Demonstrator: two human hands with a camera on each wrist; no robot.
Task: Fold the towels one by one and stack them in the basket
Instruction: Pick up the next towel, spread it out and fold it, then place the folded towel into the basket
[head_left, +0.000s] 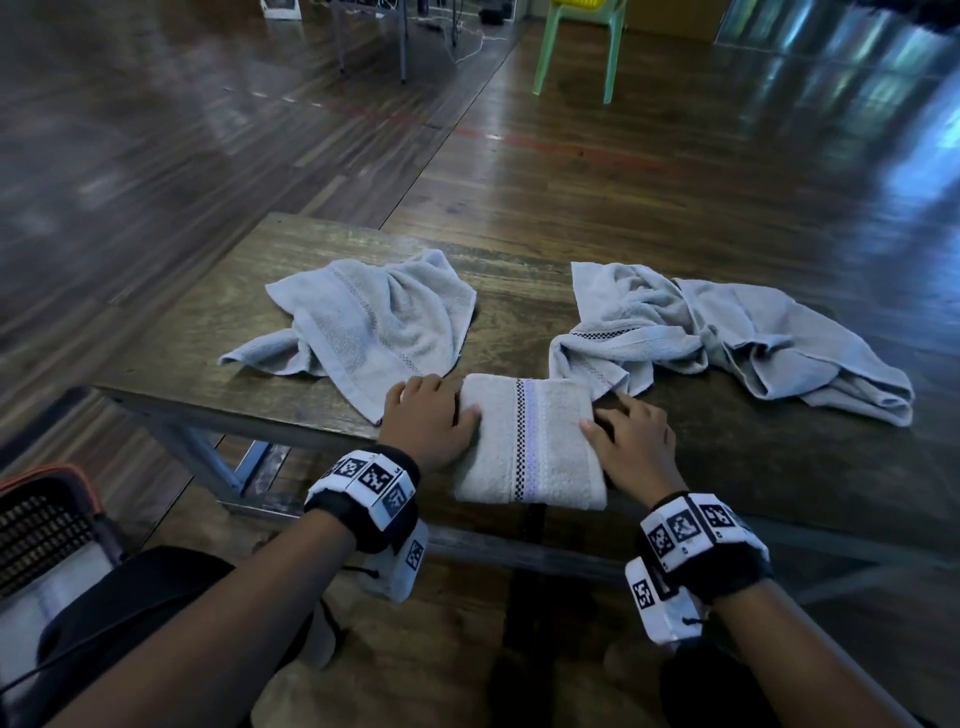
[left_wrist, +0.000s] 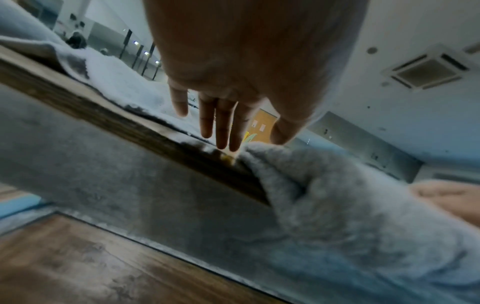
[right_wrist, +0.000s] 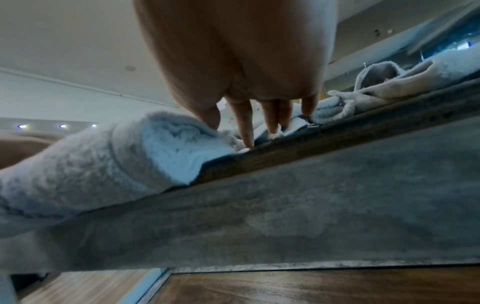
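Note:
A folded beige-grey towel (head_left: 530, 441) with a checkered stripe lies at the front edge of the wooden table (head_left: 244, 332). My left hand (head_left: 441, 402) rests flat at the towel's left side, thumb on the cloth. My right hand (head_left: 613, 418) rests at its right side. In the left wrist view the left hand (left_wrist: 241, 131) has straight fingers reaching the table beside the folded towel (left_wrist: 337, 205). The right wrist view shows the right hand (right_wrist: 244, 127) with its thumb on the folded towel (right_wrist: 103, 160) and its fingertips (right_wrist: 248, 142) on the table. The basket (head_left: 47, 525) stands on the floor at lower left.
Three crumpled grey towels lie behind: one at left (head_left: 374, 322), one at right (head_left: 623, 322), one at far right (head_left: 789, 353). A green plastic chair (head_left: 576, 47) stands far back on the wooden floor. The table's metal frame (head_left: 208, 457) runs below the front edge.

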